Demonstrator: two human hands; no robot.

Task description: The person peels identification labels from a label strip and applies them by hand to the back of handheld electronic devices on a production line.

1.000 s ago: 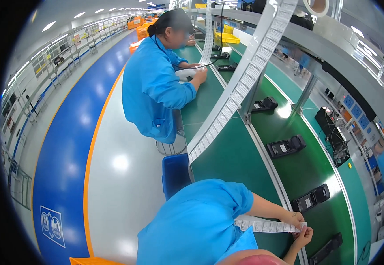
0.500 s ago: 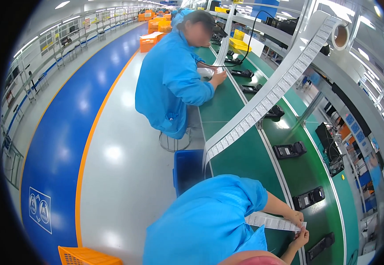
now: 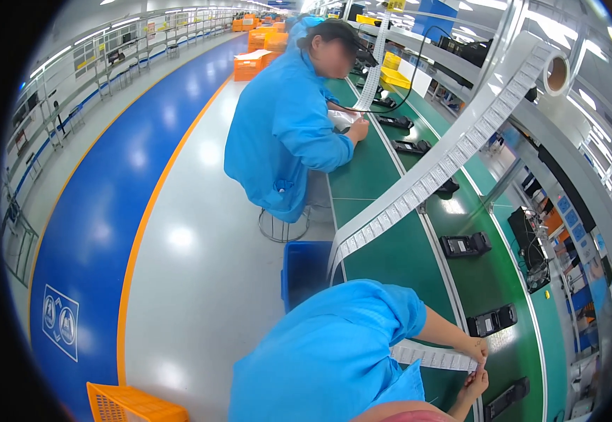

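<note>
My left hand [image 3: 476,349] has its fingers pinched closed on the top edge of the label strip [image 3: 432,358], right at its end. My right hand [image 3: 476,385] sits just below, fingers curled up to the same end of the strip, touching its lower edge — whether they actually grip it I cannot tell, since they are small here and partly hidden. The strip is white, printed with rows of small labels, and lies nearly flat across my front, above the green desk [image 3: 404,260].

Just beyond my hands a black handheld device [image 3: 492,321] lies on the conveyor belt [image 3: 481,281], and another [image 3: 507,398] lies near my right hand. A third [image 3: 465,245] rests farther up the belt.

From a roll [image 3: 555,72] mounted high on the overhead rail, a long band of labels [image 3: 432,186] slopes down across the desk to its left edge, above a blue bin [image 3: 304,271] on the floor.

Farther along — well apart from me — a co-worker in a blue coat [image 3: 281,130] sits on a stool, one hand on the desk. Orange crates [image 3: 249,67] stand on the floor beyond, and an orange basket [image 3: 130,404] is near my left side.
</note>
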